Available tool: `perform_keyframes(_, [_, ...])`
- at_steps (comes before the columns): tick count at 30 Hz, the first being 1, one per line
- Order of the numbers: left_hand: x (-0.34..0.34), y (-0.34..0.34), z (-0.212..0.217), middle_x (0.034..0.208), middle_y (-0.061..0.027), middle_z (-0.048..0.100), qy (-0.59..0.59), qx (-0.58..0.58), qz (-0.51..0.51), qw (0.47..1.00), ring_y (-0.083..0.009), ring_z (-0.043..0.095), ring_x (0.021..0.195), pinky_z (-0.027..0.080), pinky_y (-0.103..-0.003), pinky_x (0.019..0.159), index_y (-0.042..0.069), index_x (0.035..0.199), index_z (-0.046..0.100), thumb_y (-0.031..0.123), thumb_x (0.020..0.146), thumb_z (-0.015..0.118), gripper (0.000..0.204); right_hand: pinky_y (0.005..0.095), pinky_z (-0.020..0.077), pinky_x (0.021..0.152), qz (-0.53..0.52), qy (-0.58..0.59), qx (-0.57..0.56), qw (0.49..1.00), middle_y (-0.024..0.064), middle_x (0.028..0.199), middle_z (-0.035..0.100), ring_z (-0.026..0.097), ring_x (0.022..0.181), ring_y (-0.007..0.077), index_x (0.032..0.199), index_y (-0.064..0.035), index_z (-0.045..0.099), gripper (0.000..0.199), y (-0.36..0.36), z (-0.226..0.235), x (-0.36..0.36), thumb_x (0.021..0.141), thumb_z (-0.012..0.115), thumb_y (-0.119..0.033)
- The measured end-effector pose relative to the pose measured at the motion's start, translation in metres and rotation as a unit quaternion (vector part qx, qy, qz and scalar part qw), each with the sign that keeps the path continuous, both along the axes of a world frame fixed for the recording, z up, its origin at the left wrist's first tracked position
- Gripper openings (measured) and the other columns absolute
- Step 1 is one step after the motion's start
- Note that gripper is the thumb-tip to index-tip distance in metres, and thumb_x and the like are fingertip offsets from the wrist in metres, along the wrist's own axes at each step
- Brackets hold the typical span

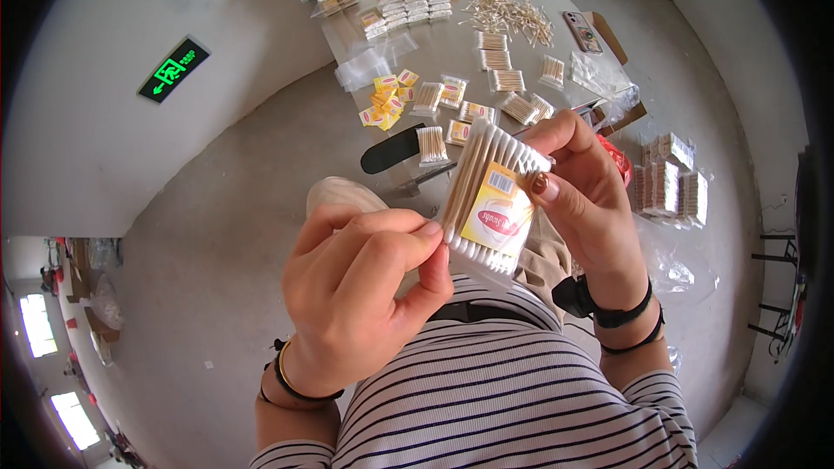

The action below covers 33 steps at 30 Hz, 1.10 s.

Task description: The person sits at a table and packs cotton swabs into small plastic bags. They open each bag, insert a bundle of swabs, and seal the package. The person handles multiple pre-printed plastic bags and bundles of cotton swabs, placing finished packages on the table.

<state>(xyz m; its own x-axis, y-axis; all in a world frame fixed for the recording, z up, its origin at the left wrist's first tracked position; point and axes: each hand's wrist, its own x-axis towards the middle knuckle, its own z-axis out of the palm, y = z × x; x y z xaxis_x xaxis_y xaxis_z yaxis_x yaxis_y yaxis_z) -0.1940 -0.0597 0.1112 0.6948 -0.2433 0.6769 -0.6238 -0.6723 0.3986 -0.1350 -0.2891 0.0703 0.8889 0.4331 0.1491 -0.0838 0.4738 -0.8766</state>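
Observation:
Up close before me is a clear bag of cotton swabs (473, 175), tilted, with a yellow and white card showing through its front. My right hand (591, 195) grips the bag's right side, thumb on the front and fingers behind. At its lower left corner, my left hand (365, 282) pinches the clear film between thumb and forefinger. Just beyond, on the table, lie several small packs of swabs (432, 146) and a scattered pile of yellow cards (385, 104).
Loose swabs (512, 16) are heaped on the grey table (434, 52), near stacked finished packs (408, 4) and empty clear bags (373, 65). A phone (582, 32) lies at the table's right edge. More swab bundles (669, 182) stand to the lower right. A green exit sign (175, 69) hangs on the left wall.

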Motion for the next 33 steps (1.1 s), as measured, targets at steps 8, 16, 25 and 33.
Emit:
perform_keyframes(8, [0.000,0.004,-0.007,0.088,-0.0054,0.072,-0.068,0.002,0.026,0.997,-0.0186,0.067,0.073,0.052,-0.033,0.068,0.003,0.098,0.068,0.001,0.077,0.081,0.025,0.0309,0.0540,0.096,-0.006,-0.041,0.030,0.999,0.0085,0.117,0.062,0.065,0.108,0.0140,0.117,-0.0005,0.055,0.026,0.004,-0.006,-0.003,0.097,0.071,-0.002])
perform_keyframes(16, [0.005,-0.005,-0.026,0.120,-0.0123,0.065,0.192,-0.354,-0.140,0.904,-0.0192,0.065,0.096,0.051,-0.033,0.091,-0.004,0.128,0.056,0.014,0.081,0.087,0.060,0.0323,0.0516,0.096,-0.083,-0.163,0.039,0.982,0.0143,0.119,0.059,0.062,0.109,0.0178,0.117,-0.0002,0.053,0.029,0.019,-0.010,-0.009,0.094,0.071,0.002])
perform_keyframes(25, [0.013,0.002,-0.028,0.098,-0.0068,0.071,0.191,-0.283,-0.074,0.937,-0.0164,0.066,0.088,0.051,-0.029,0.079,0.001,0.105,0.073,-0.001,0.077,0.082,0.029,0.0374,0.0482,0.087,-0.198,-0.448,-0.262,0.831,0.0112,0.107,0.057,0.058,0.097,0.0250,0.105,-0.0052,0.062,0.032,0.010,0.033,0.002,0.077,0.077,0.000])
perform_keyframes(33, [0.018,0.003,-0.017,0.094,-0.0064,0.070,0.184,-0.202,-0.050,0.961,-0.0206,0.068,0.081,0.052,-0.031,0.071,0.006,0.102,0.078,0.000,0.072,0.083,0.031,0.0359,0.0457,0.072,-0.160,-0.534,-0.391,0.733,0.0045,0.092,0.061,0.058,0.081,0.0247,0.093,-0.0095,0.070,0.034,0.023,0.044,0.002,0.063,0.083,0.001])
